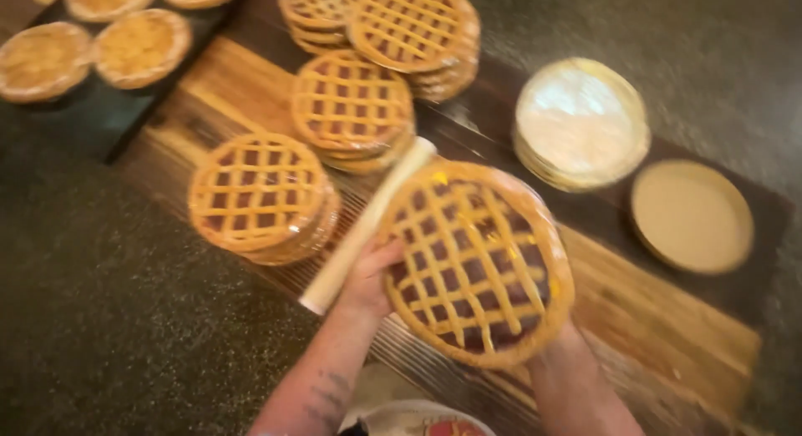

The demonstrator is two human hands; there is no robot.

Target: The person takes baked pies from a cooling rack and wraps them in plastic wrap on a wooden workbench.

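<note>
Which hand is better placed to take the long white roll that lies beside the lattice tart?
The left hand, probably. It grips the round lattice-topped tart on the edge facing the long white roll, almost touching it. The right hand is under the far edge, with the tart between.

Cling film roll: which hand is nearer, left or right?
Left. The left hand grips the lattice tart's left edge, right beside the cling film roll, seemingly touching it. The right hand, mostly hidden under the tart's lower right rim, is clearly farther.

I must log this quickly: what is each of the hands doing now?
Left hand: holding the lattice pie at its left edge.
Right hand: mostly hidden under the pie; grip cannot be told.
</note>
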